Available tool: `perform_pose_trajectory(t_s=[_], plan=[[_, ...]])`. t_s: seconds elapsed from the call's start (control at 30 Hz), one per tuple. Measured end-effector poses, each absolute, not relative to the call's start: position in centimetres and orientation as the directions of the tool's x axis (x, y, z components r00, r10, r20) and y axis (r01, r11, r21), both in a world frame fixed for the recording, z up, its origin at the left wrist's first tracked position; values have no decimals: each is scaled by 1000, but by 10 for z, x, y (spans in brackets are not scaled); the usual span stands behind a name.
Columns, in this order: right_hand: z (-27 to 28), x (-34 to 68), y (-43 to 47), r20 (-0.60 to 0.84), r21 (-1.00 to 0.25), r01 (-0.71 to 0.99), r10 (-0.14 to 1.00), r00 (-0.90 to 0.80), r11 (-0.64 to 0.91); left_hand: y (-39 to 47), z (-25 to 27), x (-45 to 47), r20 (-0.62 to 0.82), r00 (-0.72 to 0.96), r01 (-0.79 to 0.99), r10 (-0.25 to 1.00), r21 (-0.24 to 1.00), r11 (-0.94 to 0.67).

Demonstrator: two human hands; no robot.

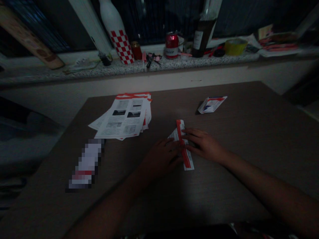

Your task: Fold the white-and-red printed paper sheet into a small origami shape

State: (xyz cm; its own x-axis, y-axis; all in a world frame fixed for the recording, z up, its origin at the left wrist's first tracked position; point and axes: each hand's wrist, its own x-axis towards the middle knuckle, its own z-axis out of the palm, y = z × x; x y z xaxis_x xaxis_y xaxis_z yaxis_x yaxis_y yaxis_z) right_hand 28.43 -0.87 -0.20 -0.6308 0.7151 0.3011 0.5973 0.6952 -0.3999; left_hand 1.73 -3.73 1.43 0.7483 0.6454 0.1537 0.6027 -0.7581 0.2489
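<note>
A folded sheet of paper (187, 157) with a red-orange band lies on the brown table (236, 186), its long strip running away from me. My left hand (163, 156) rests over its left part, fingers stretched toward the strip and covering some of the paper. From the other side, my right hand (203, 142) touches the strip's right edge with its fingers extended and slightly apart. Neither hand wraps round the paper. Beyond my right hand stands a small folded paper piece (213, 104) in white, red and blue.
Loose printed sheets (119, 129) are piled at the left, with a pixelated phone-like object (86, 164) nearer me. Along the granite windowsill (89, 71) stand a checkered white bottle (121, 43), a red can (171, 46), a dark bottle (199, 38) and a yellow tape roll (235, 47).
</note>
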Motion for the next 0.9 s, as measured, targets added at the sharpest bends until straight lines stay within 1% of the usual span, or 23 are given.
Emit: perform_pose_trajectory(t_s=[0.17, 0.37, 0.57, 0.7, 0.9], plan=[[-4, 284, -9, 312, -395, 593, 709, -632, 702, -38, 21, 22, 143, 716, 634, 683, 274, -723], [-4, 284, -7, 291, -382, 608, 715, -636, 696, -40, 11, 30, 203, 644, 672, 737, 310, -673], [-3, 284, -4, 301, -383, 627, 733, -610, 679, -38, 4, 32, 207, 625, 675, 753, 342, -654], [3, 282, 3, 332, -388, 640, 748, -574, 663, -38, 7, 33, 198, 623, 676, 757, 350, -648], [1, 278, 20, 332, -336, 628, 713, -618, 702, -40, 9, 36, 191, 600, 695, 777, 357, -624]])
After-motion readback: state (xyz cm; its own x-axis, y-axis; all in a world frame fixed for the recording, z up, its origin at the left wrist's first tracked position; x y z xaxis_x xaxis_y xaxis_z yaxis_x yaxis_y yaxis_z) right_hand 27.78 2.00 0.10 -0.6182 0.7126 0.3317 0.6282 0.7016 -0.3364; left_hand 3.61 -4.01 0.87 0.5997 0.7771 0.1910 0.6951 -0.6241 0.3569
